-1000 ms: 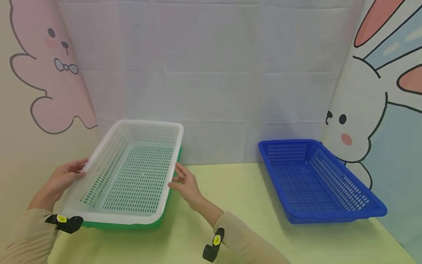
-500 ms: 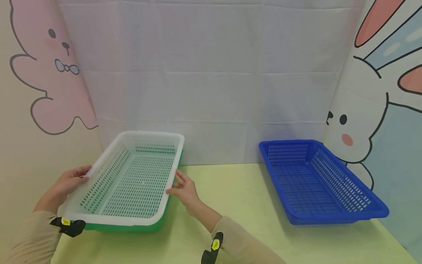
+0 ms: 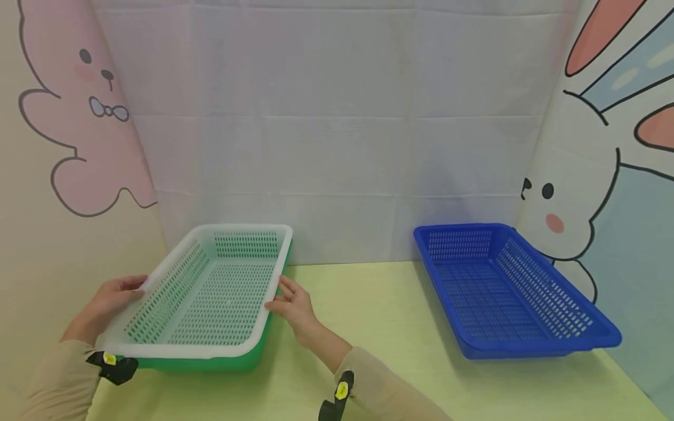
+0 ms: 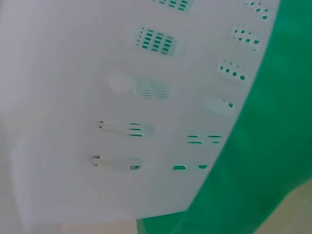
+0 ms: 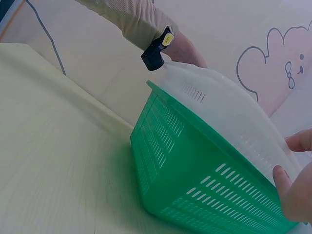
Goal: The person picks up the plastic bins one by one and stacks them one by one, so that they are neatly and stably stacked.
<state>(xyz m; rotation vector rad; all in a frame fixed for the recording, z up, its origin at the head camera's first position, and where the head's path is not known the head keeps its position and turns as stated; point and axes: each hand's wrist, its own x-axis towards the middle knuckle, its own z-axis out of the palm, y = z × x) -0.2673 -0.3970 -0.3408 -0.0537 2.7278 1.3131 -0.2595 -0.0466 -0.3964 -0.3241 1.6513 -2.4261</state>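
Note:
A white plastic basket with slotted walls sits partly down inside a green basket at the left of the table. My left hand grips the white basket's left rim, thumb toward the top and some fingers hidden behind it. On the opposite rim, my right hand pinches the edge between thumb and fingers. The right wrist view has the white wall standing above the green rim, tilted against it, beside the right hand. Slotted white plastic fills most of the left wrist view.
A blue slotted basket stands on the right side of the pale yellow-green table. White cloth hangs behind the table, with cartoon-printed panels on both sides.
Both hands have lowered the white basket deeper into the green one; its far rim has dropped most. The blue basket has stayed put.

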